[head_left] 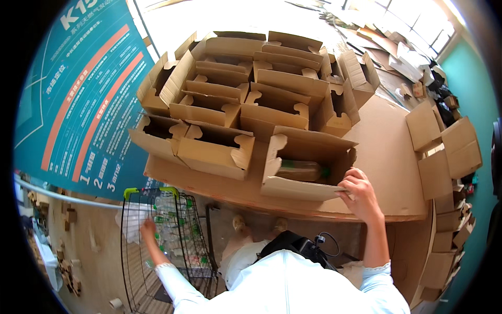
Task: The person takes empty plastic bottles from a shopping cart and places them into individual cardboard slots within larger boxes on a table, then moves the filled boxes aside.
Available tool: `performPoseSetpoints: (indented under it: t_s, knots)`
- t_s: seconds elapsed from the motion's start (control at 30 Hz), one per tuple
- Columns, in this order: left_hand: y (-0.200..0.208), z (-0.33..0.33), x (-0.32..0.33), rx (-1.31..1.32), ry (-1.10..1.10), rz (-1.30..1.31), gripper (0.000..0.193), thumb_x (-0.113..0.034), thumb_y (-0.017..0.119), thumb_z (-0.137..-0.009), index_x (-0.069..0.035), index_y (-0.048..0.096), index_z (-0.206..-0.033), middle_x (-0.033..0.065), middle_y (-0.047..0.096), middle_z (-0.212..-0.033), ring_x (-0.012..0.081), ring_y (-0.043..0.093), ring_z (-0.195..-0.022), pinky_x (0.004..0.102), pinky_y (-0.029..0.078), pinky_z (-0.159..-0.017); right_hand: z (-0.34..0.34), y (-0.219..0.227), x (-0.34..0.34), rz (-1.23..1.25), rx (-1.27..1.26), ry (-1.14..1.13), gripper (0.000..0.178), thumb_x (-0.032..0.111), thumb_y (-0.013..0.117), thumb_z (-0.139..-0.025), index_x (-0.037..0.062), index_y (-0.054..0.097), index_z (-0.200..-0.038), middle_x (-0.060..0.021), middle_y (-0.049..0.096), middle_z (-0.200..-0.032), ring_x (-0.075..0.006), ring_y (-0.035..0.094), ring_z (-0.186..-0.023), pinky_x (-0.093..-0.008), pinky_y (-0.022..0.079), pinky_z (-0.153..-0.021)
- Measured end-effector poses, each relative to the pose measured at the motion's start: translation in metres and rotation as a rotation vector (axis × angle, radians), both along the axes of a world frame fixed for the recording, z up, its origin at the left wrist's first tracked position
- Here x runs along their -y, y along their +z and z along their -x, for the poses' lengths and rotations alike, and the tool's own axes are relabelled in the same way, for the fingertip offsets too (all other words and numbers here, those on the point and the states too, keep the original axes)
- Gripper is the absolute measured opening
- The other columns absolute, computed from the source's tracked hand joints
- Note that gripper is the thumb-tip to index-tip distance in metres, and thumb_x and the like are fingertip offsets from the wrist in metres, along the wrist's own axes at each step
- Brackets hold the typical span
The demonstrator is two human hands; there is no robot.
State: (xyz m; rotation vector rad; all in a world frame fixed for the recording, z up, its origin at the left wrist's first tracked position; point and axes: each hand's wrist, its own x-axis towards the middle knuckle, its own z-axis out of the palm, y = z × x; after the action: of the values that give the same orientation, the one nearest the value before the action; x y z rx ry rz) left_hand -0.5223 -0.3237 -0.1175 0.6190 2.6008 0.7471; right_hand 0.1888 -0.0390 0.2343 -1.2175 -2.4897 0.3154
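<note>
An open cardboard box [308, 191] stands at the near edge of the table, with a clear plastic bottle [299, 170] with a green cap lying on its side in it. My right hand [361, 194] pinches the top edge of the box at its near right corner, thumb outside. To the left, my left hand [148, 230] reaches into a black wire shopping cart [125, 251] with green corners. Beside that hand, several green-capped plastic bottles [180, 235] are piled in the cart. The left hand's fingers are too small and partly hidden to make out.
Several open cardboard boxes [214, 154] stand packed together on the cardboard-covered table [389, 157]. A teal printed banner [78, 104] rises at the left. More empty boxes [460, 146] are stacked along the right, and flattened cardboard [374, 44] lies at the back right.
</note>
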Motion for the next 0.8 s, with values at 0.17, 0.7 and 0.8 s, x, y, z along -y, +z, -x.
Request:
performPoseSetpoints:
  t_s: [0.17,0.7,0.8]
  knots:
    - [-0.164,-0.052,0.120,-0.234,-0.869,0.369,0.017,-0.021,0.063,-0.082,-0.016,0.075,-0.093,0.0151,0.069,-0.092,0.0323,0.066,-0.094,0.0480,0.050,-0.084,0.009,0.016,0.004,0.030,0.189,-0.152,0.018,0.009,0.078,-0.069,-0.0007,0.069,-0.081,-0.0112,0.067,-0.086,-0.0266,0.060,-0.100,-0.0396,0.047,-0.097]
    - [-0.211,-0.092,0.126,0.080,-1.132,0.755,0.023,-0.021,0.055,-0.088,-0.008,0.073,-0.097,0.0207,0.069,-0.100,0.0385,0.066,-0.096,0.0461,0.055,-0.080,0.034,0.013,0.015,0.118,0.265,-0.381,0.020,0.009,0.079,-0.073,-0.0003,0.068,-0.086,-0.0109,0.068,-0.087,-0.0254,0.060,-0.103,-0.0370,0.052,-0.085]
    - [-0.051,-0.121,0.063,0.205,-0.938,0.983,0.027,-0.023,0.057,-0.088,-0.010,0.069,-0.109,0.0180,0.065,-0.115,0.0352,0.062,-0.108,0.0444,0.053,-0.089,0.029,0.009,0.019,0.133,0.294,-0.427,0.020,0.010,0.080,-0.073,0.0000,0.068,-0.087,-0.0114,0.068,-0.088,-0.0258,0.060,-0.103,-0.0370,0.052,-0.085]
